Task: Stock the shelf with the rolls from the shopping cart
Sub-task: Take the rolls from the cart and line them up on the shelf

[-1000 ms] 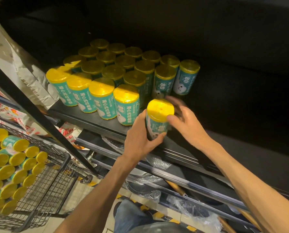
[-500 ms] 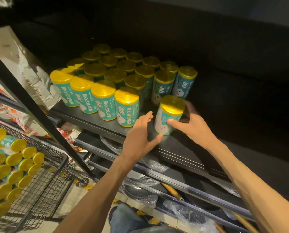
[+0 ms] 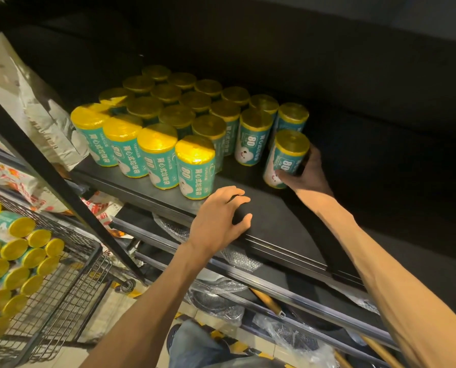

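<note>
The right hand [image 3: 305, 172] grips a teal roll with a yellow top [image 3: 285, 158], thumb across its lower front and the other fingers curled round behind it, so the roll stands slightly tilted on the black shelf [image 3: 269, 216] at the right end of the stocked rolls. This held roll sits just in front of the rearmost right roll [image 3: 292, 119] and just beside the roll printed with a smiling cloud [image 3: 253, 136], with a narrow gap of bare shelf between them. The left hand [image 3: 219, 219] holds nothing; its fingers are loosely bent and spread above the shelf's front edge, just to the right of the nearest front-row roll [image 3: 195, 167], and whether the fingertips touch the shelf surface cannot be told. To the left of the held roll the block of stocked rolls [image 3: 168, 110] stands upright in several tight rows that run back into the dim rear of the shelf, the front row catching bright light on its yellow tops. Left of that block, pale plastic-wrapped packages [image 3: 36, 102] lie against the black shelf upright [image 3: 49, 166], which slants across the view. Below and left of the shelf, the wire shopping cart [image 3: 70, 288] holds many more rolls [image 3: 12, 264] lying on their sides, yellow ends facing out. Under the shelf, lower rails hold clear plastic-wrapped goods [image 3: 216, 301] and wooden handles [image 3: 268, 301].
</note>
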